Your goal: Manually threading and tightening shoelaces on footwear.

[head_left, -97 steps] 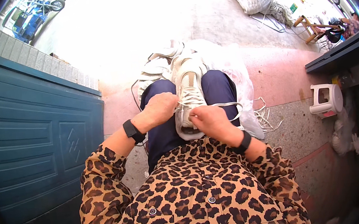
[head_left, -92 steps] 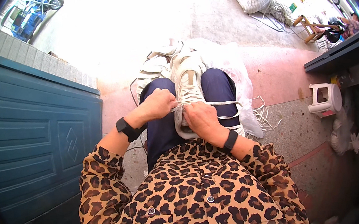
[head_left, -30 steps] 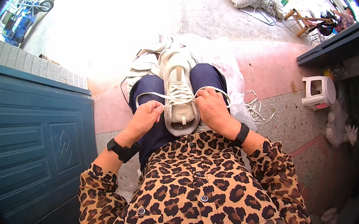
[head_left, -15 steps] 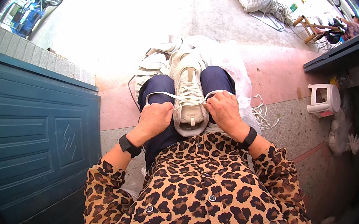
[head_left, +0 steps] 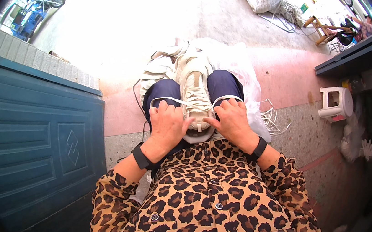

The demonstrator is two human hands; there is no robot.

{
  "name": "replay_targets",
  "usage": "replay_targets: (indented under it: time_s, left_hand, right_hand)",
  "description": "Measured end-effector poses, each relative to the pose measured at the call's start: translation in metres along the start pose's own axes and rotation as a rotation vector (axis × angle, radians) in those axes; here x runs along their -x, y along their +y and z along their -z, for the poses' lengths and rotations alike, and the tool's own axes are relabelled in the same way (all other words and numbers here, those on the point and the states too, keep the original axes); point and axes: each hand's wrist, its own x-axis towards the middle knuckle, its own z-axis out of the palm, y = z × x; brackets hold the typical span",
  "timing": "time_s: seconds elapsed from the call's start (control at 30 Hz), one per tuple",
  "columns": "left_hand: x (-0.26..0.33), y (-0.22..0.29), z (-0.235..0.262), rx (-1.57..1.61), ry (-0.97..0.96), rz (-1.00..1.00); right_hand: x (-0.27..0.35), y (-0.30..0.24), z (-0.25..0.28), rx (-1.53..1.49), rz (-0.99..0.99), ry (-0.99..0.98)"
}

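Observation:
A cream lace-up sneaker [head_left: 197,94] sits between my knees, toe away from me and heel opening nearest me. Its white shoelace [head_left: 192,102] crosses the front, and one end runs out over each knee. My left hand [head_left: 167,128] has its fingers curled at the left lace end, and the thumb reaches onto the sneaker's tongue. On the other side my right hand [head_left: 232,122] bends its fingers round the right lace end. Its thumb also points in to the tongue. The fingertips of both hands are hidden beneath the knuckles.
More pale shoes [head_left: 157,69] lie beyond my knees beside a white plastic bag [head_left: 250,81]. Loose white laces [head_left: 274,117] trail on the floor at right. A white stool [head_left: 335,103] stands farther right. A blue-green panelled door [head_left: 38,146] borders the left.
Both hands have moved closer to the sneaker's heel end. The thumbs have left their pinch on the laces and stretched inward over the tongue. The sneaker stays between the knees.

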Motion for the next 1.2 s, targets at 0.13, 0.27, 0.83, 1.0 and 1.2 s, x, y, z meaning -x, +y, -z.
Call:
replay_targets:
  time_s: [0.13,0.27,0.83,1.0,1.2]
  left_hand:
    - [0.008,0.004,-0.010,-0.058,-0.033,-0.008]
    - [0.010,-0.025,-0.028,0.359,0.102,0.116]
    - [-0.033,-0.010,-0.031,0.408,0.157,-0.094]
    - [-0.055,-0.018,-0.019,1.236,-0.274,0.311]
    - [-0.086,-0.010,-0.028,1.409,-0.361,0.305]
  right_hand:
    - [0.000,0.003,-0.005,0.053,0.011,-0.052]
    - [-0.006,0.013,-0.008,-0.156,-0.012,-0.061]
    - [-0.007,-0.006,0.004,0.275,0.306,-0.217]
    - [-0.011,-0.002,0.001,0.194,0.331,-0.083]
    - [-0.023,-0.017,0.015,-0.113,0.348,0.128]
